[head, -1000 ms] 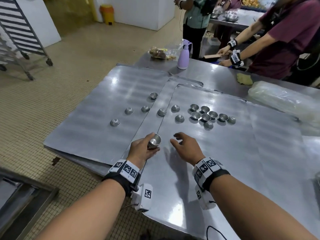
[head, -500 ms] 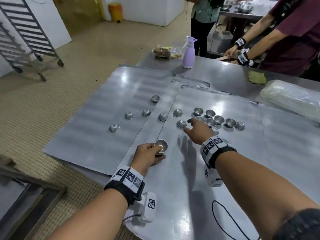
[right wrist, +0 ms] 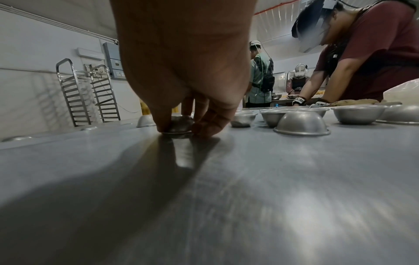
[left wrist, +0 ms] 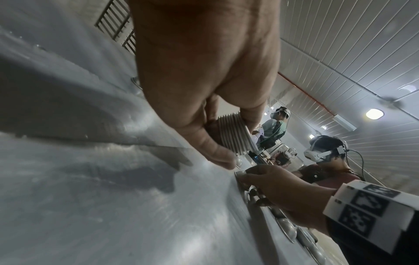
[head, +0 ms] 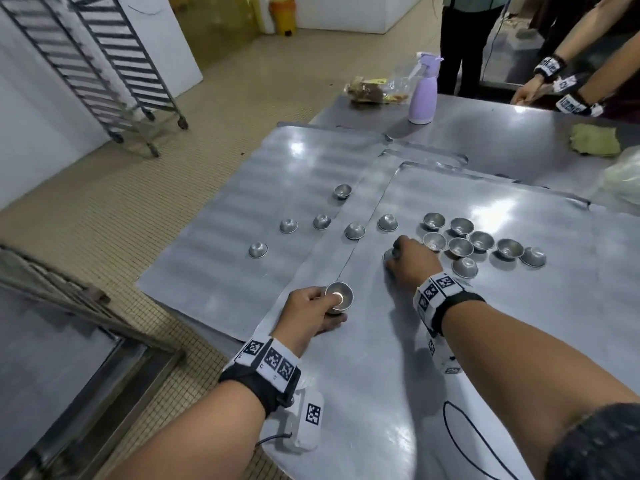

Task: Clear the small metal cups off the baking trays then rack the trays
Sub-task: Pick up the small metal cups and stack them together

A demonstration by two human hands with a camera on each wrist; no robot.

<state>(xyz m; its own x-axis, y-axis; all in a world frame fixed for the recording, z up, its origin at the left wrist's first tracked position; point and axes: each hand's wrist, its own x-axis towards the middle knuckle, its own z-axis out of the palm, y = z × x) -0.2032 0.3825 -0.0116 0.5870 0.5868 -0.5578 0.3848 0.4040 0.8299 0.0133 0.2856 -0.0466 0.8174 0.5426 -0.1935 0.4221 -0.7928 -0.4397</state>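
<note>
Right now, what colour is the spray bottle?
Pale lilac spray bottle, best seen in the head view.

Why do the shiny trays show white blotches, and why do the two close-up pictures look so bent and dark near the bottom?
Head view: overhead lights glare off the baking trays in white patches. Left wrist view: the wide lens curves the ceiling lines, and the left hand looms large. Right wrist view: the right hand casts a broad shadow over the near tray, whose surface looks streaked, while the upturned cup stays sharp.

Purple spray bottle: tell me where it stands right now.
In the head view the purple spray bottle stands upright at the table's far edge, right of the plastic bag of food and beyond the baking trays.
</note>
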